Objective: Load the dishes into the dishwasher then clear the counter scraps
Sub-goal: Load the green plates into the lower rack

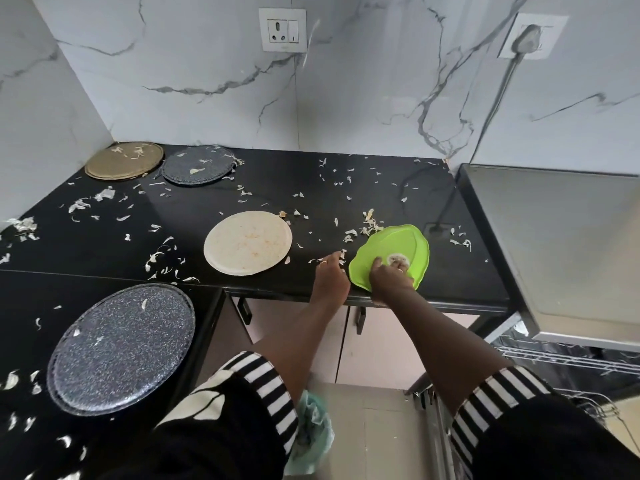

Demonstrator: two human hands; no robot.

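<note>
Right hand [391,277] grips the lime-green plastic plate [398,242] by its near rim.
Left hand [330,275], fingers relaxed, rests just beside it on the glossy black counter [381,188] strewn with pale scraps [370,226], below a white marble wall [207,98].

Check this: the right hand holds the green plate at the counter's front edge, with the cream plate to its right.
One error: the cream plate lies to the green plate's left, as the head view shows. The right hand does hold the green plate at the counter's front edge.
</note>
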